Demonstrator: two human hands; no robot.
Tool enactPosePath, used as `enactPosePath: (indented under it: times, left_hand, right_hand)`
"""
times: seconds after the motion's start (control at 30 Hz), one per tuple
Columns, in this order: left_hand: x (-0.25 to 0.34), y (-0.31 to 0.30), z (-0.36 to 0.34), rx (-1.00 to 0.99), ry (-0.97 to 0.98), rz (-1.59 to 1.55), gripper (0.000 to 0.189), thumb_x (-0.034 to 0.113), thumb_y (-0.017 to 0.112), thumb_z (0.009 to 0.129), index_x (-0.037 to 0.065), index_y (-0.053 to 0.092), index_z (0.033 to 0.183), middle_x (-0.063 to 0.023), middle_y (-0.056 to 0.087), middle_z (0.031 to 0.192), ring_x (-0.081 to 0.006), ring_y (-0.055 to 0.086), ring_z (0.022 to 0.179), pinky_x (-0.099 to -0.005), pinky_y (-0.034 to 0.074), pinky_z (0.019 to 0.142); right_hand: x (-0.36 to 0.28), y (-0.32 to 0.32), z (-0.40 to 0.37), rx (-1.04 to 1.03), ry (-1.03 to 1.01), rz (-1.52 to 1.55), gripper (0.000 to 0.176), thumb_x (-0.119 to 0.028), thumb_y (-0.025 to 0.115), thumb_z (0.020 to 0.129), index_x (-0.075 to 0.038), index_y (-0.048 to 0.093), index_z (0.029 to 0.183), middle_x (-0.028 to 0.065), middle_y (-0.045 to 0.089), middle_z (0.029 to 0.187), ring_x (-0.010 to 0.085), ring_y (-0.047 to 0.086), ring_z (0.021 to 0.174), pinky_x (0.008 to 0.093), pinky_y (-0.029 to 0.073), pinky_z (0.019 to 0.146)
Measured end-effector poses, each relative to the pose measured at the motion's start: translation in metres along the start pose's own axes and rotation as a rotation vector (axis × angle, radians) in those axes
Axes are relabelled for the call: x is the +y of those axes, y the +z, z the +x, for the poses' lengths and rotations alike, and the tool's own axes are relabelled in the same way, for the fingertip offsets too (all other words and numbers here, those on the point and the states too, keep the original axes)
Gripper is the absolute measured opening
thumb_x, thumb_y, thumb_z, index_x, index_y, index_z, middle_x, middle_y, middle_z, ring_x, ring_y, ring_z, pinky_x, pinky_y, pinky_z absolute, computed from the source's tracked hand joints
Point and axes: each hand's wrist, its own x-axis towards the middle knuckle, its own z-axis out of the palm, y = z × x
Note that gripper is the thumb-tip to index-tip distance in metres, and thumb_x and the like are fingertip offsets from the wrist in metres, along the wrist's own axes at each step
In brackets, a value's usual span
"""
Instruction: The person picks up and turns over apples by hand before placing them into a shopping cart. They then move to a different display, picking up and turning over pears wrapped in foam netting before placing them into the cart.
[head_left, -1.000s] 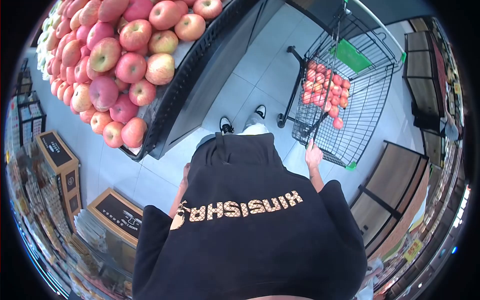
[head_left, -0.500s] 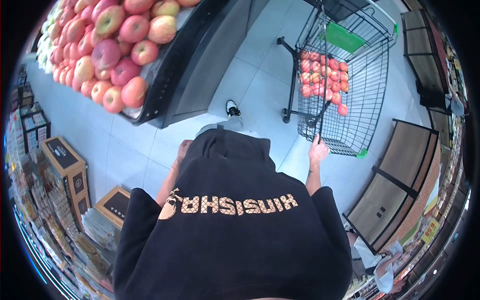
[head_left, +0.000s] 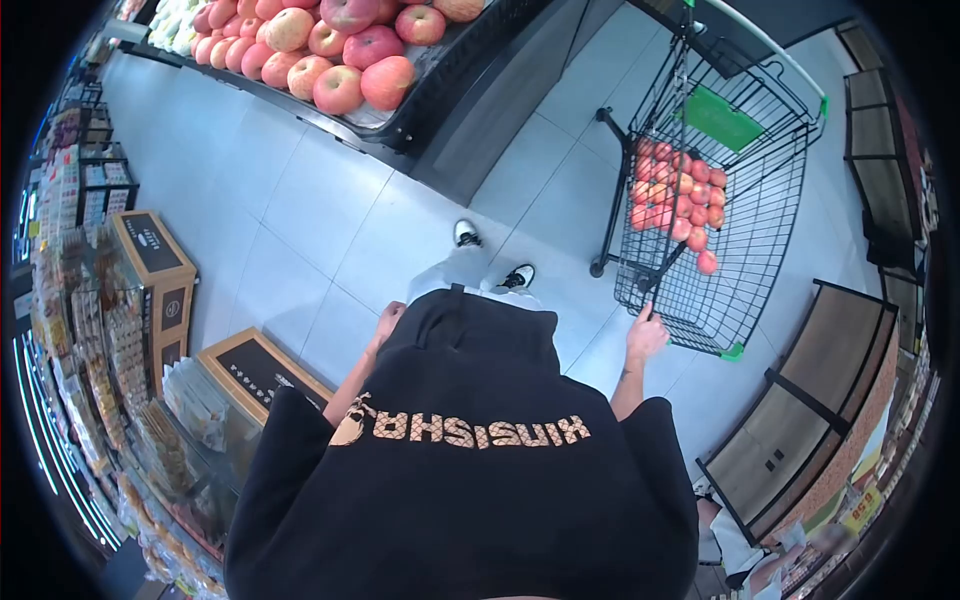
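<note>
My right hand (head_left: 647, 336) is closed around the front rim of a wire shopping cart (head_left: 760, 290), on the right of the head view. Inside the cart, red apples (head_left: 680, 198) lie grouped in rows toward its left side, with a single one nearer the front. A green panel (head_left: 718, 118) is fixed near the cart's handle end. My left hand (head_left: 390, 318) hangs beside my black hoodie, its fingers loosely curled and nothing visible in them; part of it is hidden by the clothing.
At the upper left stands a dark display stand (head_left: 470, 110) piled with apples (head_left: 335, 60). Wooden-framed crates (head_left: 262, 368) and packaged goods line the left. Brown shelving (head_left: 800, 400) runs along the right, with another person (head_left: 740, 550) partly visible below it. Grey tiled floor (head_left: 310, 220) lies between.
The apple display has shifted up and right in view. The cart appears lower and farther right, with my right hand still on its rim. Both my shoes now show.
</note>
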Motion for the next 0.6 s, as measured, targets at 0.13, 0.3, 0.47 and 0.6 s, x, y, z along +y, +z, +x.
enactPosePath:
  times: [0.13, 0.3, 0.47, 0.6]
  left_hand:
    - [-0.019, -0.022, 0.010, 0.033, 0.003, 0.132, 0.038, 0.032, 0.050, 0.089, -0.003, 0.061, 0.099, -0.0176, 0.066, 0.089, -0.0239, 0.063, 0.087, -0.0340, 0.048, 0.077]
    - [-0.038, -0.074, 0.022, 0.055, 0.027, 0.224, 0.039, 0.033, 0.050, 0.089, -0.002, 0.061, 0.101, -0.0202, 0.067, 0.092, -0.0274, 0.064, 0.091, -0.0355, 0.048, 0.079]
    - [-0.047, -0.141, 0.056, 0.012, 0.103, 0.158, 0.040, 0.034, 0.051, 0.089, 0.000, 0.062, 0.105, -0.0204, 0.067, 0.095, -0.0297, 0.065, 0.092, -0.0373, 0.049, 0.080]
    - [-0.028, -0.199, 0.054, -0.023, 0.206, 0.273, 0.037, 0.033, 0.053, 0.089, 0.000, 0.061, 0.104, -0.0194, 0.067, 0.095, -0.0293, 0.065, 0.092, -0.0367, 0.049, 0.080]
  right_hand:
    - [-0.018, -0.020, -0.031, 0.012, 0.032, -0.001, 0.058, -0.046, 0.045, 0.094, 0.001, 0.067, 0.069, 0.0221, 0.064, 0.067, 0.0370, 0.062, 0.064, 0.0449, 0.046, 0.066]
    - [-0.043, -0.039, -0.070, -0.036, 0.065, -0.001, 0.057, -0.046, 0.045, 0.094, 0.001, 0.066, 0.068, 0.0224, 0.064, 0.069, 0.0368, 0.062, 0.066, 0.0444, 0.044, 0.068]
    - [-0.067, -0.050, -0.110, -0.023, 0.062, 0.007, 0.055, -0.044, 0.046, 0.094, 0.001, 0.068, 0.073, 0.0220, 0.065, 0.071, 0.0369, 0.062, 0.068, 0.0441, 0.045, 0.069]
    - [-0.089, -0.061, -0.148, 0.034, 0.099, -0.020, 0.053, -0.043, 0.047, 0.094, 0.002, 0.068, 0.075, 0.0214, 0.065, 0.071, 0.0370, 0.062, 0.069, 0.0436, 0.045, 0.070]
